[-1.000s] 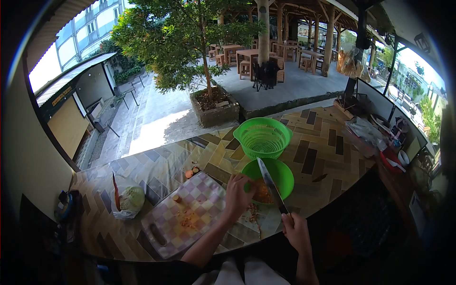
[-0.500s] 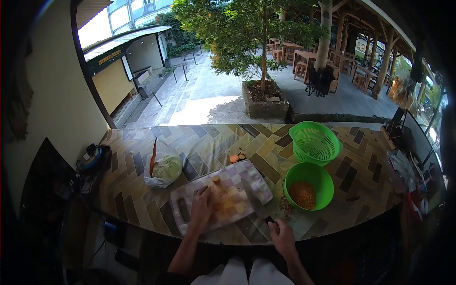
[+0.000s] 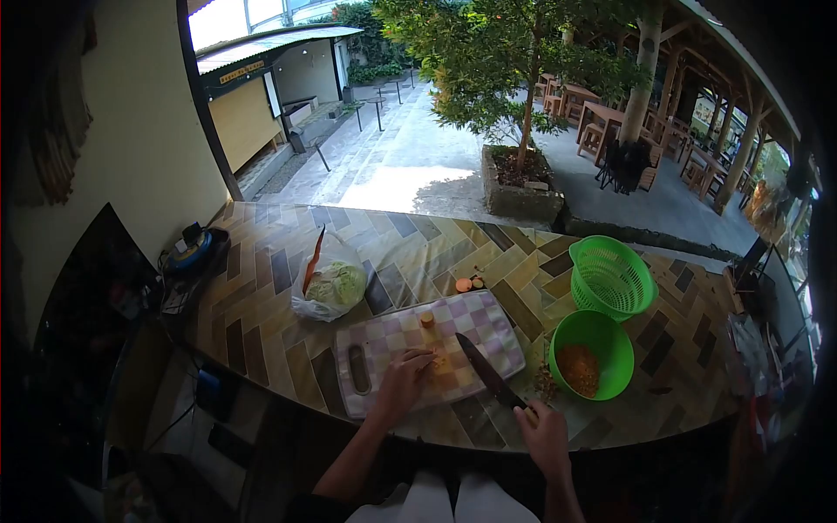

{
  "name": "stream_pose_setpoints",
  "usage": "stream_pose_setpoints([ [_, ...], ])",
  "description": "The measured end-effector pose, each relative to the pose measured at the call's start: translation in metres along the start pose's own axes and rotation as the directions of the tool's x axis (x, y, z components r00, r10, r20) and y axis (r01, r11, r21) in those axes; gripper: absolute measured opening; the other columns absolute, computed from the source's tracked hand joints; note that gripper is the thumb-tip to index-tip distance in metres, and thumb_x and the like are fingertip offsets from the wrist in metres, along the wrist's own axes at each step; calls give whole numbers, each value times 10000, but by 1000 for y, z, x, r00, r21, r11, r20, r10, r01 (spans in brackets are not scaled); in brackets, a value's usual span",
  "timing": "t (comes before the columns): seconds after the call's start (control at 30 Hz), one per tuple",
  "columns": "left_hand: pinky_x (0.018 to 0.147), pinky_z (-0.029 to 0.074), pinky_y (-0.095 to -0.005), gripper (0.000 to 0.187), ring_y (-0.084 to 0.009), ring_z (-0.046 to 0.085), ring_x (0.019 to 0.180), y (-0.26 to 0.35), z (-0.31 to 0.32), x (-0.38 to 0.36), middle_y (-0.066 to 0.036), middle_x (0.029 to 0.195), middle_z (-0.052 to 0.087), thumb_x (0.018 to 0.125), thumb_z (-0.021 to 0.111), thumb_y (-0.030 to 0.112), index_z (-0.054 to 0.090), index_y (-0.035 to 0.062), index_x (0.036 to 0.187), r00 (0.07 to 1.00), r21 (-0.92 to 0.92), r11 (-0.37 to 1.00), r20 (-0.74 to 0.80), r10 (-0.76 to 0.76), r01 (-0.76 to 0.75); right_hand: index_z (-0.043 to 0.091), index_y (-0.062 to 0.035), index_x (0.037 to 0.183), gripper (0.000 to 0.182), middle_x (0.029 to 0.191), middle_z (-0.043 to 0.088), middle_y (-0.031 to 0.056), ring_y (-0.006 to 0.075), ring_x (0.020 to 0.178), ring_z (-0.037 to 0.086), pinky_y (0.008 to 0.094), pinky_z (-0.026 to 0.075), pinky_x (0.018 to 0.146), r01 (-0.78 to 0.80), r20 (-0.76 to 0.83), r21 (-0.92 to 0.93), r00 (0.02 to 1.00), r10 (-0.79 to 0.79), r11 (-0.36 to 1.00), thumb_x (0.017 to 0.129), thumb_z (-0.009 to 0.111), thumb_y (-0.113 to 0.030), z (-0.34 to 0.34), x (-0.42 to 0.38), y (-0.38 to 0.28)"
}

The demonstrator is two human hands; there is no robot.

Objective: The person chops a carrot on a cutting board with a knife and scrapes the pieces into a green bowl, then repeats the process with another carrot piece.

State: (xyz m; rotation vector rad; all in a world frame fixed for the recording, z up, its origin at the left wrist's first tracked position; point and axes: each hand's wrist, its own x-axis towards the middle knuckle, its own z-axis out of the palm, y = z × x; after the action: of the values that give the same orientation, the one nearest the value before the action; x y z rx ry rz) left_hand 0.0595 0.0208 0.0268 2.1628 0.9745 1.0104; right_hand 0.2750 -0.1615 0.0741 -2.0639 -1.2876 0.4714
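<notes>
A pink-and-white checkered cutting board (image 3: 384,331) lies before me, stained orange, with small orange bits on it. My left hand (image 3: 405,379) reaches over its middle, fingers stretched out with their tips at the bits. Just beyond them stands a short carrot-like orange piece (image 3: 427,321), apart from the fingers. My right hand (image 3: 544,429) grips the handle of a large knife (image 3: 488,370). Its dark blade slants across the board's right part, tip pointing away from me. Right of the board, a green bowl (image 3: 626,359) contains finely cut orange pieces (image 3: 579,370).
Behind the bowl sits a green colander (image 3: 614,277). A plastic bag (image 3: 336,283) with pale green vegetables and a reddish, pointed strip lies at the left. Small orange ends (image 3: 465,285) rest past the board. Scraps (image 3: 545,382) lie between board and bowl.
The view has shifted, moving the table contents rightward. Relative to the board, my left hand has moved right toward the bits. The knife's blade has turned and its tip has shifted slightly left.
</notes>
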Motion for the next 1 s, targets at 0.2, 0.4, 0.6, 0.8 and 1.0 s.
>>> stream_pose_setpoints([
  [0.2,936,484,-402,351,-333,616,1028,-1,-24,-9,-153,1090,683,729,804,162,724,8,1034,989,54,991,82,-125,121,586,7,885,290,732,637,232,453,749,631,517,457,636,-14,-65,-76,998,9,997,956,592,-274,8,-6,8],
  [0.4,914,492,-399,362,-314,609,1024,-5,-16,-13,-132,1021,676,677,844,148,733,7,991,994,69,993,43,-99,96,542,-15,962,287,738,637,223,462,755,625,545,456,634,-27,97,-7,995,28,1000,980,553,-301,49,-16,-5],
  [0.6,870,516,-373,298,-295,621,997,-3,-3,-14,-129,1012,673,710,827,138,735,2,959,971,-11,972,-33,-235,235,560,-5,967,253,740,635,223,449,751,634,504,458,612,-2,32,88,1000,-1,996,978,567,-257,52,-12,-12],
  [0.8,923,494,-391,432,-296,605,1042,10,-11,-17,-124,1037,679,678,853,194,719,29,1054,996,60,994,-12,-86,87,572,7,952,241,734,625,220,433,737,640,464,456,601,-11,-101,29,995,14,1000,973,580,-233,51,0,10],
  [1.0,954,470,-407,557,-312,583,1061,1,1,-15,-117,1048,678,648,861,225,689,54,1149,996,163,984,-64,-67,77,569,2,979,269,771,641,237,450,776,637,505,464,628,-6,-89,-40,996,3,999,983,561,-267,60,11,-9],
])
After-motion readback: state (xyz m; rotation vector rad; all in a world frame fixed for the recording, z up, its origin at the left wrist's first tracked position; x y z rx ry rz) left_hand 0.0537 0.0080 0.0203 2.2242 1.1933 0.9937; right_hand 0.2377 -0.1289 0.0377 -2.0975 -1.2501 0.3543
